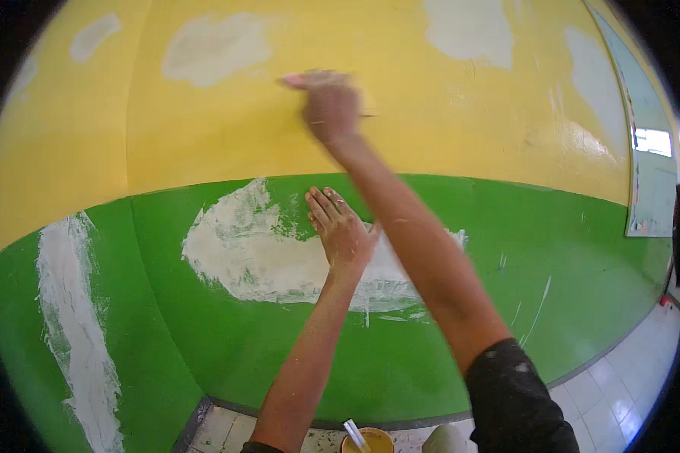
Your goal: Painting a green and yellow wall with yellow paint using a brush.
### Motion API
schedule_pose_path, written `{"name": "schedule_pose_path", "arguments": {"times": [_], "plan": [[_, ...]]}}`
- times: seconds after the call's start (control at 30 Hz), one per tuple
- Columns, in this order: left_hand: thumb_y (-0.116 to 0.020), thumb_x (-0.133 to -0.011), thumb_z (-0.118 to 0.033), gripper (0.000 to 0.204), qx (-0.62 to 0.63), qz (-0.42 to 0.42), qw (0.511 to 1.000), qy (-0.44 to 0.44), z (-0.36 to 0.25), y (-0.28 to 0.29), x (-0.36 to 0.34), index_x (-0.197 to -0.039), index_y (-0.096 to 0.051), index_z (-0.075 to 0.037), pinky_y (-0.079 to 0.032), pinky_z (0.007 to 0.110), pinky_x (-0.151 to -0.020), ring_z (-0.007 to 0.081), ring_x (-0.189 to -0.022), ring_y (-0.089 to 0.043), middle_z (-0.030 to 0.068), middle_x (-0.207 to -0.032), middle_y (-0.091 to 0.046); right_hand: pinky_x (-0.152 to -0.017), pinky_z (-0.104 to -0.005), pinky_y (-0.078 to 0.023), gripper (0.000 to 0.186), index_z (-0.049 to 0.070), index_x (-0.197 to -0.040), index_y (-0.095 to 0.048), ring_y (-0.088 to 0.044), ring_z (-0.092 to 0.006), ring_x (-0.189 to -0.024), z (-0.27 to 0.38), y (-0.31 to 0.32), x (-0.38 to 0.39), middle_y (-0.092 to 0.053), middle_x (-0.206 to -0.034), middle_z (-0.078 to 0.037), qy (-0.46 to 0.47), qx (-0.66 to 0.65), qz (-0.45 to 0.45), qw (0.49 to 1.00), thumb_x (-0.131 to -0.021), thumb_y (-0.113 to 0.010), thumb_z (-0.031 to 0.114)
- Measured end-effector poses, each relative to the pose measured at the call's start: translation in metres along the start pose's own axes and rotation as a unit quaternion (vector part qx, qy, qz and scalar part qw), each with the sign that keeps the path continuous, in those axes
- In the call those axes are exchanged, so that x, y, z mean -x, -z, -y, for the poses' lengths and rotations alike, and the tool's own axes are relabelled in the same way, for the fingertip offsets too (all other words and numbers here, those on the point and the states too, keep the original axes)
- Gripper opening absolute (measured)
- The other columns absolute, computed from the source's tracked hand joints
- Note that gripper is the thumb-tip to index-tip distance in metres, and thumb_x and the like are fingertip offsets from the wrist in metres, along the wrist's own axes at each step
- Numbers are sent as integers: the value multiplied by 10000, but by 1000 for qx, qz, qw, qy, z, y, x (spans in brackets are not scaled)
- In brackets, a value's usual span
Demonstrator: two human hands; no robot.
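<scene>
My left hand point(343, 234) lies flat against the wall, fingers stretched out and pointing up. It holds nothing and rests over the right part of a large white filler patch point(249, 260) on the green lower wall point(227, 355). Higher up, my right hand point(331, 106) is at the yellow upper wall point(204, 136), smeared by motion. Its fingers look closed around something thin and pale, whose edge shows at the right of the hand; I cannot make out its kind. My right forearm crosses in front of the patch's right half.
More pale patches, such as this one point(217, 49), mark the yellow wall. A long white filler strip point(75, 325) runs down the left wall. Below stands a yellowish bucket point(381, 439) with a light-handled tool point(354, 433) in it. A framed pale panel point(652, 174) is at right, above white floor tiles point(604, 385).
</scene>
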State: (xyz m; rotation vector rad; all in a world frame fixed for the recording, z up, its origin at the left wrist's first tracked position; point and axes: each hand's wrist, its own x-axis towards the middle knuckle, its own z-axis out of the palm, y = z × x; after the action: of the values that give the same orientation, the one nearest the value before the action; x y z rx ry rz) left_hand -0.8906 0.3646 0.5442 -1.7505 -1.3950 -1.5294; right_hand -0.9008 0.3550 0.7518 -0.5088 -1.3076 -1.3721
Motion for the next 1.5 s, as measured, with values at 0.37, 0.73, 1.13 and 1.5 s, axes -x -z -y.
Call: {"name": "schedule_pose_path", "arguments": {"times": [0.37,0.73,1.13,1.5], "plan": [[-521,-924,-472,857,490,82,868,-14,-8,17,16,-1412,-189,150,-227,452,-1132,373,-1433,-109,314,-1508,-128,-583,-495,-483,268,59,-1014,-615,-618,-385,-616,65,-22,-42,-614,-647,-190,-238,-157,-12,958,-761,-560,126],[-595,-799,-620,1087,21,46,999,-13,-19,7,-2,-1413,-158,163,-170,517,-1135,452,-1414,-85,370,-1479,-121,-503,-331,-592,187,-83,-872,-665,-660,-203,-620,-362,228,45,-654,-810,-149,-328,-74,-139,932,-772,-623,69],[-602,-795,-615,1092,16,54,998,-37,-6,13,1,-1420,-144,154,-175,538,-1128,472,-1408,-78,372,-1481,-100,-535,-382,-509,241,249,-897,-708,-632,-259,-678,-100,58,6,-658,-801,-17,34,189,-49,980,-782,-564,93],[-594,-887,-385,945,413,54,906,-71,-6,24,23,-1468,7,56,-8,427,-1164,379,-1435,49,251,-1543,42,-585,-457,-491,64,68,-803,-567,-621,-347,-723,110,-56,-15,-633,-750,-141,-104,-120,36,987,-751,-597,88]]}}
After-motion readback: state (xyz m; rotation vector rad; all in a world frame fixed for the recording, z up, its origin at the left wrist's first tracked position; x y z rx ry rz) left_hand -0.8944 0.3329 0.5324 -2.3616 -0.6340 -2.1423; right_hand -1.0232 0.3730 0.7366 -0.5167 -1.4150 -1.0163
